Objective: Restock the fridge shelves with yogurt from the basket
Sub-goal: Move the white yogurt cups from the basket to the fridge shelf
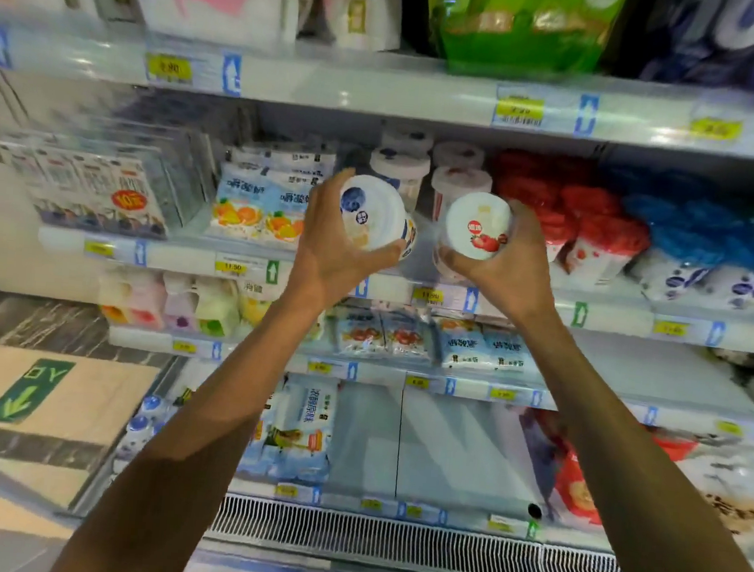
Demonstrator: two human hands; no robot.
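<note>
Both hands were up at the second fridge shelf [402, 288], each holding one yogurt cup. Left hand [331, 240] wrapped around a blueberry-lid cup [370, 214], tilted so the lid faced the camera, thumb underneath, fingers curled over the far side. Right hand [505, 262] gripped a strawberry-lid cup [476, 226] the same way, lid toward the camera. The two cups sat side by side, near each other but apart, held just in front of the shelf edge and not yet set down.

Directly behind them on that shelf: stacked cups of the same kind [401, 165] on the left and pink-lidded ones [459, 181] on the right. Further right were red-capped packs [568, 211], then blue-capped packs [707, 241]. Left of the hands were orange-fruit pouches [259, 204] and a carton multipack [96, 188] in a clear holder.

Yellow price tags [231, 267] ran along the shelf fronts. Lower shelf held more pouches [429, 340]. Basket wasn't in view. Frame was motion-blurred, label text unreadable.
</note>
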